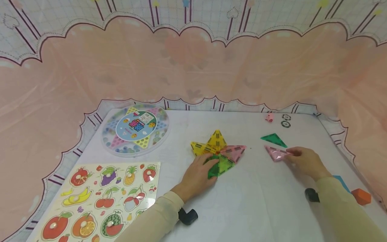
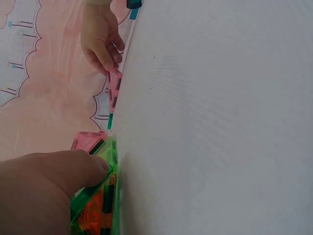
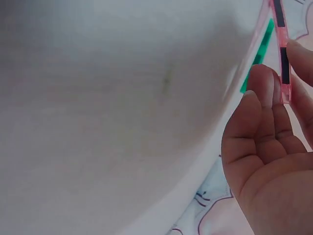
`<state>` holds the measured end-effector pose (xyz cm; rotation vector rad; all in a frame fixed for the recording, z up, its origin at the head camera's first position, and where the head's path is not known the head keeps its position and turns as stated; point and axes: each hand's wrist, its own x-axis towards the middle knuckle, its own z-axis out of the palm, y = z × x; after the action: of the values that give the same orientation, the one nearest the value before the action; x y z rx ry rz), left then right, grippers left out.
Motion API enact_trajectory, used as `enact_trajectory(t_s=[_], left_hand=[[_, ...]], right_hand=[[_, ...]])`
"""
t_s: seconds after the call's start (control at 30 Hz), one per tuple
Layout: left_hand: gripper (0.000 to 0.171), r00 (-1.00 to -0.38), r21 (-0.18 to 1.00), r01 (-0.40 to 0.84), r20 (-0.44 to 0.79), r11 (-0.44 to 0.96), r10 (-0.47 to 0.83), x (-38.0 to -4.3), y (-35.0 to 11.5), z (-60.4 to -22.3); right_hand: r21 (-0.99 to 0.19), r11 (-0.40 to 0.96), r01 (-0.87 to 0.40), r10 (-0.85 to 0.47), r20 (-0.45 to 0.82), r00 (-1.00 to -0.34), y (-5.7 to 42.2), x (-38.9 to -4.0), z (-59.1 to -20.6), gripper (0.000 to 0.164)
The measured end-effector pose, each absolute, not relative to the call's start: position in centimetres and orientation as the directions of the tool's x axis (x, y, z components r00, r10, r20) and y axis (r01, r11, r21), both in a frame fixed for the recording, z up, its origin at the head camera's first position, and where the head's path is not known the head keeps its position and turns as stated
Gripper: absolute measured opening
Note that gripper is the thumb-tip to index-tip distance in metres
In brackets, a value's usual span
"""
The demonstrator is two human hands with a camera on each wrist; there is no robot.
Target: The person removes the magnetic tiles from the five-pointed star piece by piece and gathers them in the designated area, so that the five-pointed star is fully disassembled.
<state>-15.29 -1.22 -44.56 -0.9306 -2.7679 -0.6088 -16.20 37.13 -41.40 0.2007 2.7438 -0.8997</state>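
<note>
Around the middle of the table is a partial star of translucent magnetic tiles, with yellow tiles [image 1: 217, 138], a pink section [image 1: 235, 152] and a light green section [image 1: 226, 164]. My left hand [image 1: 195, 173] grips its near left side at a darker green tile [image 1: 213, 171]; in the left wrist view the thumb [image 2: 90, 169] lies over the green edge. Off to the right, my right hand [image 1: 306, 163] pinches a pink triangular tile [image 1: 275, 153] by its corner, its edge showing in the right wrist view. Just beyond that tile lies a loose green triangular tile [image 1: 274, 139].
A round clear game box [image 1: 163, 134] stands back left, with a fruit puzzle board [image 1: 93, 181] nearer me. At the back right are a small pink figure [image 1: 269, 117] and two round black-and-white pieces [image 1: 285, 124]. An orange block [image 1: 361, 196] and a blue piece [image 1: 341, 182] lie by my right forearm.
</note>
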Motion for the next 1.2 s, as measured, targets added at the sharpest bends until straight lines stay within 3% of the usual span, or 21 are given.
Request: enact_trajectory(t_s=[0.3,0.9,1.2], left_hand=[[0.054,-0.797,0.332,0.604,0.260,0.725,0.545,-15.2,-1.2,-44.4],[0.054,-0.798,0.331,0.602,0.261,0.726,0.543,-15.1,-1.2,-44.3],[0.056,-0.797,0.344,0.604,0.267,0.718,0.542,-15.2,-1.4,-44.4]], right_hand=[[-0.524,0.836,0.162,0.042,-0.233,-0.971,36.6,-17.5,-41.7,0.061],[-0.498,0.845,0.194,0.041,-0.302,-0.952,36.2,-17.5,-42.1,0.066],[-0.516,0.842,0.158,0.029,-0.248,-0.968,36.2,-16.8,-41.7,0.070]])
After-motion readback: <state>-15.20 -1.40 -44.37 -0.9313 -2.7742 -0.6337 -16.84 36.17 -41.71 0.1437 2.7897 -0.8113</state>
